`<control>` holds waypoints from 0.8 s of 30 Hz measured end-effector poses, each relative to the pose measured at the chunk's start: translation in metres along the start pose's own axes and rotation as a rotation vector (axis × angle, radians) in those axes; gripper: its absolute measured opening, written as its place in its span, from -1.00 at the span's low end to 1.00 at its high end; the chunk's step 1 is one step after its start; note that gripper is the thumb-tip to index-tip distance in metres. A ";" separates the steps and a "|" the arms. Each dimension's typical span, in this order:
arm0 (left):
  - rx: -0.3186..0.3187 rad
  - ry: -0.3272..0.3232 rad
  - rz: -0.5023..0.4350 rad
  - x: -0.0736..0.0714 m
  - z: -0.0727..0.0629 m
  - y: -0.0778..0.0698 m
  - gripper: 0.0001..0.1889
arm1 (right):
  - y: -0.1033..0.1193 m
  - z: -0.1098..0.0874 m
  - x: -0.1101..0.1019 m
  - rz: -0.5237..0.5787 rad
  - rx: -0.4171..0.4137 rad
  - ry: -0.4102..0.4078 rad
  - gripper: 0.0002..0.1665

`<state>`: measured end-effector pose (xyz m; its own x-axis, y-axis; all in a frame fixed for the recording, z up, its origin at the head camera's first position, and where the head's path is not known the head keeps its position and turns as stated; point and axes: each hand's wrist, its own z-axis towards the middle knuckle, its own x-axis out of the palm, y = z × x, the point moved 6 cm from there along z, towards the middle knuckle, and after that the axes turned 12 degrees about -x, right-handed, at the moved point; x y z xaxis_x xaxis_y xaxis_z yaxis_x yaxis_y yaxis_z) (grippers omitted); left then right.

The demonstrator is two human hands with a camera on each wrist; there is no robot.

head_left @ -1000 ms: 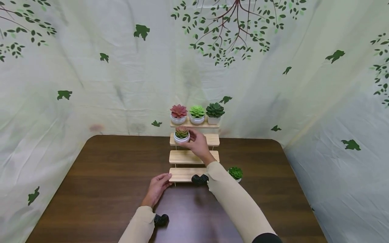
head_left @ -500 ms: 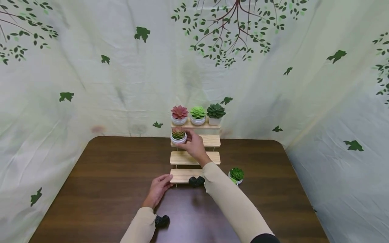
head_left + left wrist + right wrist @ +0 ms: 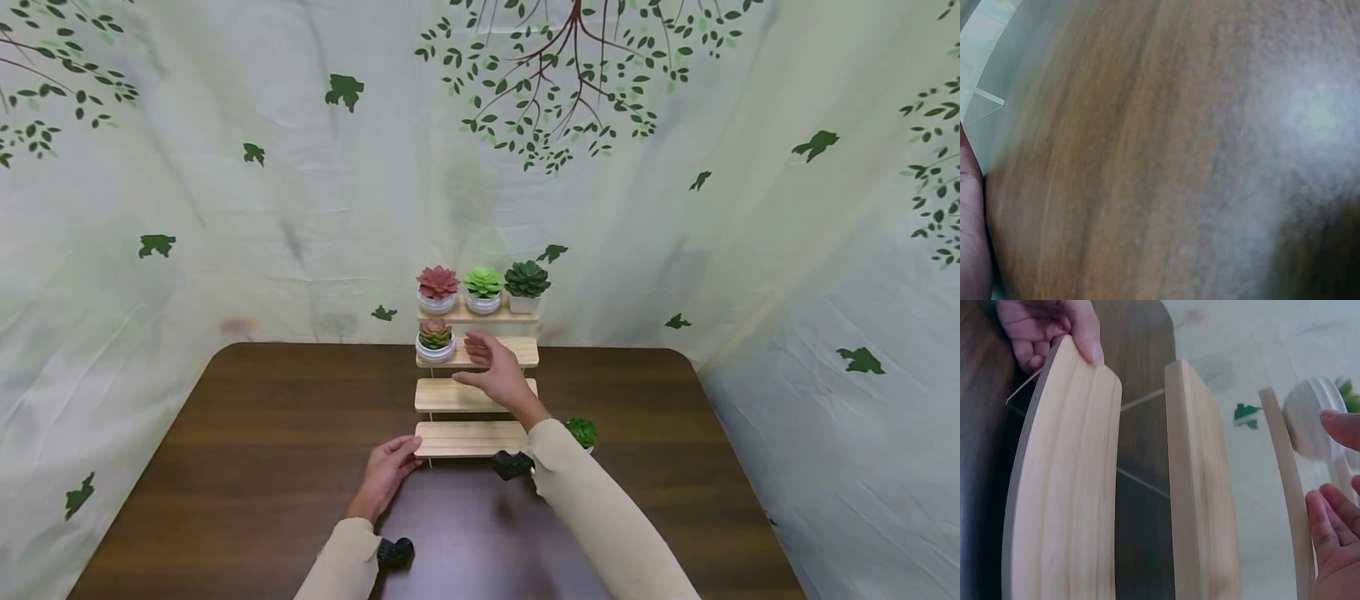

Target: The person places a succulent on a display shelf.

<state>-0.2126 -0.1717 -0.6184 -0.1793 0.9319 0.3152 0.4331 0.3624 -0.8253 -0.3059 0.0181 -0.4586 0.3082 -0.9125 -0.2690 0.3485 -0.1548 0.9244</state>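
A four-tier wooden shelf stand [image 3: 471,439] rises in steps at the back middle of the table. My left hand [image 3: 384,477] grips the left end of its lowest board, thumb on top and fingers underneath, as the right wrist view shows. On the left end of the second board from the top sits a reddish-green succulent [image 3: 435,335] in a white pot [image 3: 1313,419]. Just right of that pot, my right hand [image 3: 498,377] hovers with spread fingers and holds nothing. Only an edge of the left hand [image 3: 972,231] shows in its own wrist view.
The top board carries a red succulent [image 3: 437,283], a bright green succulent [image 3: 483,283] and a dark green succulent [image 3: 527,279]. Partly behind the right sleeve, a green potted plant [image 3: 581,431] stands on the brown table [image 3: 285,433]. A leaf-print curtain [image 3: 360,208] hangs behind.
My right hand set the reddish-green succulent on the second board's left end, let go, and drew back to the right. The left hand kept its grip on the lowest board.
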 end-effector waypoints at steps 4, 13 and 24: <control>0.014 0.008 0.004 -0.001 0.000 -0.002 -0.95 | -0.003 -0.012 -0.016 0.008 -0.025 -0.029 -0.21; -0.002 0.012 -0.014 -0.003 0.001 -0.002 -0.92 | -0.014 -0.045 -0.063 0.007 -0.069 -0.135 -0.30; -0.014 0.023 -0.028 0.000 0.004 0.001 -0.92 | -0.039 -0.081 -0.118 -0.030 -0.040 -0.246 -0.32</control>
<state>-0.2153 -0.1718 -0.6209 -0.1712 0.9215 0.3488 0.4406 0.3882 -0.8094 -0.2839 0.1625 -0.4854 0.0743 -0.9733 -0.2174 0.3905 -0.1722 0.9044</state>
